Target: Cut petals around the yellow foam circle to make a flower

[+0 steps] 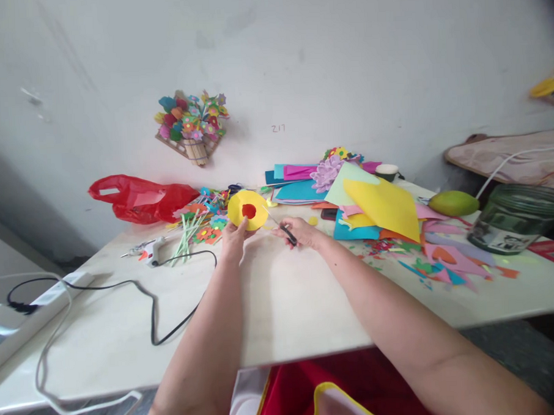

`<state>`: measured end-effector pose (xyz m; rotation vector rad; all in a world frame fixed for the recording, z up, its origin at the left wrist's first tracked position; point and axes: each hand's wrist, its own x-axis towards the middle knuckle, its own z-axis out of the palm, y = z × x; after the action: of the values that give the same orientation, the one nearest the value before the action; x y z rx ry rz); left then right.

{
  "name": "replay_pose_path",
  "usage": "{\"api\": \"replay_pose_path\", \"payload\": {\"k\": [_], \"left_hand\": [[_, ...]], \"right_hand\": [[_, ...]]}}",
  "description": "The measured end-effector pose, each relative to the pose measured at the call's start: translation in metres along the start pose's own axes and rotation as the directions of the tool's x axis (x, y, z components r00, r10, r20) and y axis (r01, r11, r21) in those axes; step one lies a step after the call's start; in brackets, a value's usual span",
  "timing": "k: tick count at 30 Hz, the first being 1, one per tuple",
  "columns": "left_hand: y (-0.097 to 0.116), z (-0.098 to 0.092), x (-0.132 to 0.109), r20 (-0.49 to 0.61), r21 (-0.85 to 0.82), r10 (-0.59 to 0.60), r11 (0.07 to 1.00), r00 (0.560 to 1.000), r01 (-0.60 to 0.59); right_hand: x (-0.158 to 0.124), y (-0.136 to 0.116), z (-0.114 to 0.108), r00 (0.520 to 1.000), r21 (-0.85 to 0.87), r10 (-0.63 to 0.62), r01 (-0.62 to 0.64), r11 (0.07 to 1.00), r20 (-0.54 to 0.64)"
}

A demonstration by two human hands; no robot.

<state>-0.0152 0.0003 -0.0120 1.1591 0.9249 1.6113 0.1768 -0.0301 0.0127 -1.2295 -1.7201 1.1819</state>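
Observation:
A round yellow foam or paper piece (233, 209) with a red piece (248, 211) at its middle is pinched at its lower edge by my left hand (236, 237). My right hand (300, 231) is closed around black-handled scissors (289, 235). Their thin blades point up and left, close to the yellow piece's right edge; whether they touch it I cannot tell. Behind my left hand lie several colourful foam flowers (208, 235) and a bunch of pale green sticks (186, 236).
On the left are a glue gun (156, 251), its black cord, a power strip (46, 297) and a red plastic bag (143, 198). Coloured sheets (382, 206), scraps (438, 271), a green-yellow fruit (454, 203) and a large jar (516, 218) lie to the right. A flower decoration (193, 125) hangs on the wall.

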Motion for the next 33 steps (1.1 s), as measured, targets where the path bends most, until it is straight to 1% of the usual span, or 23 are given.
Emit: {"api": "replay_pose_path", "payload": {"k": [4, 6, 14, 17, 20, 23, 27, 33], "left_hand": [[0.000, 0.000, 0.000, 0.006, -0.005, -0.001, 1.000, 1.000, 0.001], [0.001, 0.001, -0.001, 0.005, -0.004, -0.001, 1.000, 1.000, 0.001], [0.001, 0.002, -0.002, 0.006, -0.012, 0.000, 1.000, 1.000, 0.000], [0.001, 0.002, -0.002, 0.001, -0.010, -0.006, 1.000, 1.000, 0.006], [0.001, 0.001, -0.001, 0.008, -0.009, -0.005, 1.000, 1.000, 0.005], [0.001, -0.003, 0.000, 0.039, -0.005, -0.004, 1.000, 0.999, 0.004], [0.002, -0.009, 0.003, 0.071, -0.008, -0.018, 1.000, 0.997, 0.019], [0.005, -0.014, 0.005, 0.038, -0.010, 0.001, 1.000, 0.999, 0.000]], "right_hand": [[-0.002, -0.003, 0.002, 1.000, 0.019, 0.006, -0.005, 1.000, -0.010], [-0.001, -0.002, 0.003, 1.000, -0.002, 0.002, -0.002, 1.000, -0.019], [0.012, 0.014, 0.003, 0.999, -0.088, -0.028, 0.027, 0.996, -0.016], [0.009, 0.011, 0.003, 0.999, -0.090, -0.031, 0.029, 0.996, -0.016], [0.003, 0.004, 0.003, 1.000, -0.050, -0.027, 0.027, 0.998, -0.003], [-0.003, -0.001, -0.002, 0.999, 0.003, -0.027, 0.027, 1.000, 0.035], [-0.004, 0.004, -0.013, 0.985, 0.039, -0.062, 0.056, 0.998, 0.161], [-0.002, 0.010, -0.029, 0.963, 0.011, -0.094, 0.094, 0.996, 0.252]]}}
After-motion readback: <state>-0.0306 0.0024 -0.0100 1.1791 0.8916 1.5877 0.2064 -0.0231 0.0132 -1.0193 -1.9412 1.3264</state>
